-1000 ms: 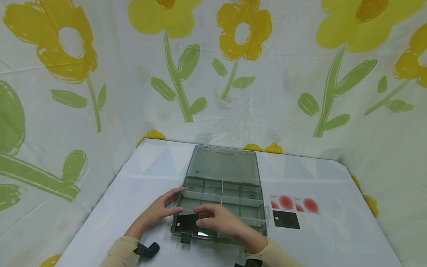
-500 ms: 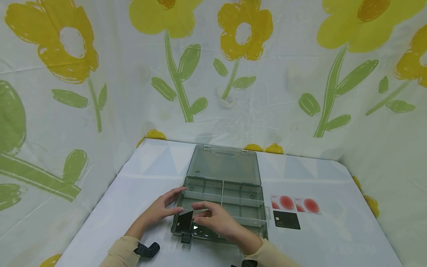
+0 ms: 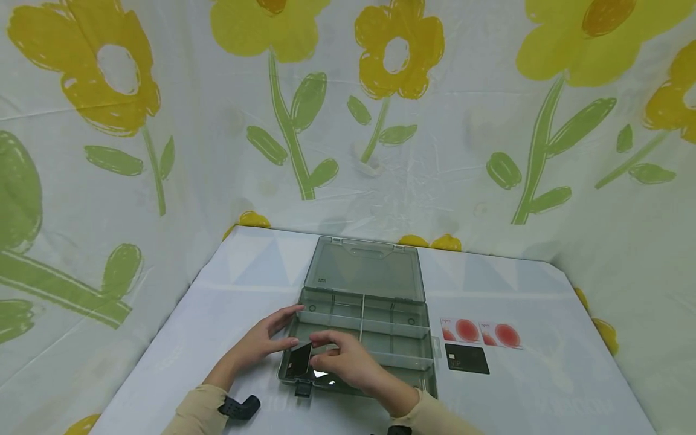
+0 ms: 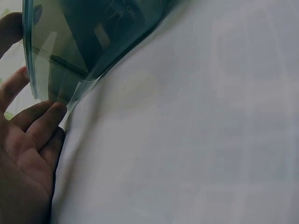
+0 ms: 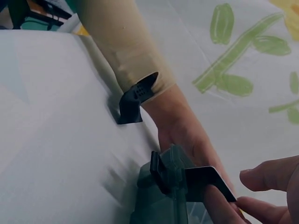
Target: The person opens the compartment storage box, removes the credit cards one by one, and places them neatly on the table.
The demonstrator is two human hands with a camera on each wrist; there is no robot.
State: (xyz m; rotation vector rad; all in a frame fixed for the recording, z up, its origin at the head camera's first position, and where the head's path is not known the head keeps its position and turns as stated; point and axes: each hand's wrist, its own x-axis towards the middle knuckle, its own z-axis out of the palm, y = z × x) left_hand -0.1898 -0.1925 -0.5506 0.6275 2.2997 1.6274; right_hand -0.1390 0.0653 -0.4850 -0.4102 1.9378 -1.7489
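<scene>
A clear grey-green plastic storage box (image 3: 397,347) stands on the table with its lid (image 3: 364,266) folded back. My left hand (image 3: 261,339) rests against the box's left side, and its fingers touch the outer wall and rim in the left wrist view. In the front left compartment, a black card (image 3: 298,360) with a small pale chip mark is tilted, its right edge raised. With thumb and fingers, my right hand (image 3: 348,361) pinches that raised edge. The right wrist view shows the card (image 5: 198,177) jutting past the box's latch, with fingertips at its corner.
Right of the box lie two cards with red circles, the left one (image 3: 460,330) and the right one (image 3: 501,334). Below them lies another black card (image 3: 467,358) marked VIP. A flower-printed cloth (image 3: 435,151) rises behind the table (image 3: 239,284).
The black card in the front left compartment has gone from lying flat to tilted, right edge up. My right hand has shifted slightly left. The left hand keeps its place.
</scene>
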